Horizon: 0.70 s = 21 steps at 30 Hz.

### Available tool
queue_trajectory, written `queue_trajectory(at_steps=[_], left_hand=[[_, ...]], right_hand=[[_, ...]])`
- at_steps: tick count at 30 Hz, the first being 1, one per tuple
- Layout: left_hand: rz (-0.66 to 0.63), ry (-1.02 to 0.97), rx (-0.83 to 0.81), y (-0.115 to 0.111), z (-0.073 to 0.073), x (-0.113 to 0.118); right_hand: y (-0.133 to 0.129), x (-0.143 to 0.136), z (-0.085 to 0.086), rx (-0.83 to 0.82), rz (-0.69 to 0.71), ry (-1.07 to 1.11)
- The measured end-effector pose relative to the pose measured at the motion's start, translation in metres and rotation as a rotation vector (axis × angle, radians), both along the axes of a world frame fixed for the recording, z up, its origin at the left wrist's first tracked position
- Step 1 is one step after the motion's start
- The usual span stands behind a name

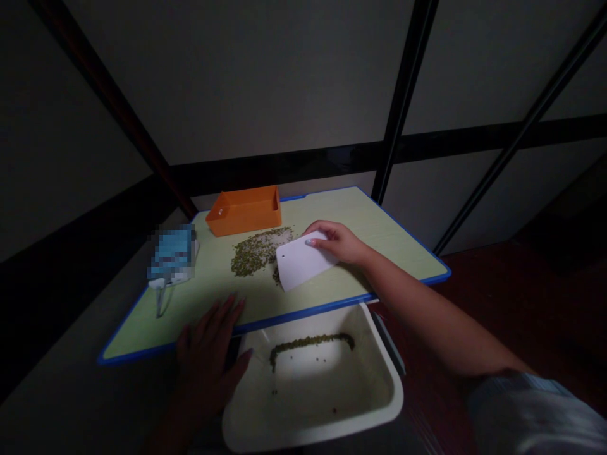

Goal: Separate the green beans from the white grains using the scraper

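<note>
A flat white plastic scraper [303, 260] is gripped in my right hand [334, 240], thumb on top, over the middle of the table. Its left edge meets a spread of small green beans or seeds [256, 251] mixed with white grains. My left hand [211, 341] lies with fingers spread on the table's near edge, its thumb by the rim of a white tub [396, 404]. Inside that tub, below the table edge, a line of green beans [308, 342] runs along the far side, with a few loose ones on the bottom.
The pale green table [360, 221] has a blue rim. An orange open box [244, 215] stands at its back left. On the left edge sits a blurred-out blue item [171, 253] with a white part below it. Panelled walls [284, 82] rise behind.
</note>
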<state>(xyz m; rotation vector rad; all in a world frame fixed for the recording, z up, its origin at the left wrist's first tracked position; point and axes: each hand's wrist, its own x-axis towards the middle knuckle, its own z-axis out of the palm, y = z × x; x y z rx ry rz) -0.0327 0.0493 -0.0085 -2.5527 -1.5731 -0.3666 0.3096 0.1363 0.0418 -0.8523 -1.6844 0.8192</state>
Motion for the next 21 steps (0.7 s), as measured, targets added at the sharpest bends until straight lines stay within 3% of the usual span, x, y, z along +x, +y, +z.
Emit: queue_trajectory(at_steps=[7, 11, 14, 17, 21], left_hand=[[-0.001, 0.01, 0.005, 0.0, 0.0, 0.002], [-0.011, 0.017, 0.008, 0.001, -0.001, 0.0], [-0.014, 0.016, 0.02, 0.002, -0.002, -0.001], [-0.02, 0.012, 0.024, 0.001, -0.002, -0.001], [-0.013, 0.004, 0.034, -0.002, -0.002, 0.002]], right_hand=[[-0.005, 0.002, 0.006, -0.107, 0.064, 0.042], [-0.006, 0.007, 0.011, -0.111, 0.015, 0.124], [-0.01, 0.009, 0.016, -0.067, -0.099, 0.222], [-0.03, 0.003, 0.022, 0.029, -0.287, 0.235], [-0.086, -0.025, 0.027, 0.19, -0.549, -0.098]])
